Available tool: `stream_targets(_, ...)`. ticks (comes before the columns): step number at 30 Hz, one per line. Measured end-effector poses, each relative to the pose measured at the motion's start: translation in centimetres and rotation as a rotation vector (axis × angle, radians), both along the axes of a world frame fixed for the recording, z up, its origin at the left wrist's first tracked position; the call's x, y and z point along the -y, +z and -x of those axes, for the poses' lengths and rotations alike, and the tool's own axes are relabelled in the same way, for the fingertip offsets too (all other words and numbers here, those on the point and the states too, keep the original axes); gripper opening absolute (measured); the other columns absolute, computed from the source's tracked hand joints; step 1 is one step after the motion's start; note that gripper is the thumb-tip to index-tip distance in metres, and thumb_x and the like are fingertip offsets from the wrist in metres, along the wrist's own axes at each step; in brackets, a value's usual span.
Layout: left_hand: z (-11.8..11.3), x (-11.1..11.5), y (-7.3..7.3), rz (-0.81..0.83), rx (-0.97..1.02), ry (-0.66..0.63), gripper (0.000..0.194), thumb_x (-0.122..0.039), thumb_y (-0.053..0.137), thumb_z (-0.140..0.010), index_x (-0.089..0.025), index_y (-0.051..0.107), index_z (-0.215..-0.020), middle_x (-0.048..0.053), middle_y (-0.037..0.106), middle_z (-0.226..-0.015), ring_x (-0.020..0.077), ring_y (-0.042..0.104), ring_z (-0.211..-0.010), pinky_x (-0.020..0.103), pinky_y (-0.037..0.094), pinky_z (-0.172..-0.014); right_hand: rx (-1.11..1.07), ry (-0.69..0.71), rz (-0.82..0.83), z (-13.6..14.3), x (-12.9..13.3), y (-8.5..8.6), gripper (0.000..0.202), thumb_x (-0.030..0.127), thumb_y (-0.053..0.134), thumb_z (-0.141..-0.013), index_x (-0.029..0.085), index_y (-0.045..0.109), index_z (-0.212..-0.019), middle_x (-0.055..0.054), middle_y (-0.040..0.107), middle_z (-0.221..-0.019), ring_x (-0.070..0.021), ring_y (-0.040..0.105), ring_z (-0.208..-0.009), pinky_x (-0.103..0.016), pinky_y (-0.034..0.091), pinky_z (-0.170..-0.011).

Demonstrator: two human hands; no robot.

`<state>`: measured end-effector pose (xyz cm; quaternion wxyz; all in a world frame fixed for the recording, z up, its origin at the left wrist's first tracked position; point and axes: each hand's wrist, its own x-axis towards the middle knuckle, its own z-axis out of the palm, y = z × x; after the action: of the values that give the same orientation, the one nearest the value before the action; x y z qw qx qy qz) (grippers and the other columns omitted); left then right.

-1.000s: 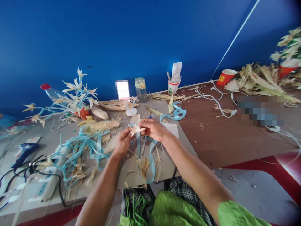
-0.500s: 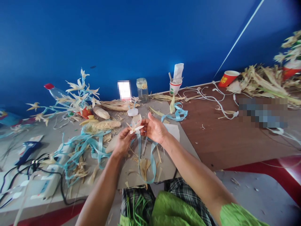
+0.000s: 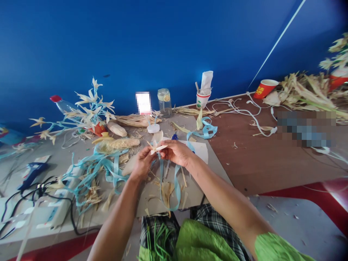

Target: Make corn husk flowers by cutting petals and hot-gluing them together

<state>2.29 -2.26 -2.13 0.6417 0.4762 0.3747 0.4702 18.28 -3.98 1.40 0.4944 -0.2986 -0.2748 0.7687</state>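
A pale corn-husk flower (image 3: 154,148) is between my two hands above the grey board. My left hand (image 3: 143,162) pinches it from the left at its base. My right hand (image 3: 175,151) has its fingers closed on a petal at the right side. A light blue ribbon (image 3: 177,188) hangs down below the hands and loops over the board. Behind the right hand, a dark blue object (image 3: 174,137) shows in part.
At the left stand a husk-flower arrangement (image 3: 95,105), a glue gun (image 3: 33,174), a power strip (image 3: 58,210) and tangled blue ribbon (image 3: 104,165). A glass jar (image 3: 164,103), a white cup (image 3: 203,99) and a red cup (image 3: 265,89) line the wall.
My right hand's raised thumb and fingers have come down and closed on the flower's petal. The dark blue object behind it has come into view. My left hand keeps its hold.
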Motion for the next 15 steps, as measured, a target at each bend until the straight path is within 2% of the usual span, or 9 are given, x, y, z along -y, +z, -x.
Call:
stream_targets(4,-0.1,-0.1,-0.1,0.020,0.047,-0.028,0.025,-0.033,0.081,-0.061,-0.017,0.066,-0.074,-0.001,0.064,-0.066,0.0091,0.057,-0.059,0.021,0.046,-0.059,-0.020,-0.015,0.011,0.2,0.0,-0.1,0.010,0.017,0.073,-0.059,0.014,0.065,-0.064,0.003,0.061,-0.055,-0.0064,0.051,-0.047,-0.020,0.041,-0.052)
stream_targets(10,-0.1,-0.2,-0.2,-0.047,0.126,0.063,0.022,-0.033,0.079,-0.065,-0.017,0.065,-0.073,-0.001,0.065,-0.070,0.0082,0.057,-0.061,0.021,0.046,-0.061,-0.116,-0.065,0.040,0.6,0.1,-0.4,0.010,0.018,0.068,-0.064,0.013,0.066,-0.072,0.000,0.064,-0.067,-0.0080,0.054,-0.053,-0.024,0.044,-0.056)
stream_targets(15,0.0,-0.5,-0.3,-0.113,0.139,0.119,0.018,-0.028,0.077,-0.069,-0.018,0.067,-0.079,-0.001,0.066,-0.071,0.0095,0.059,-0.065,0.022,0.047,-0.067,-0.017,-0.067,0.039,1.4,0.2,-0.9,0.018,0.015,0.068,-0.065,0.013,0.067,-0.083,0.000,0.063,-0.067,-0.0075,0.052,-0.052,-0.023,0.041,-0.057)
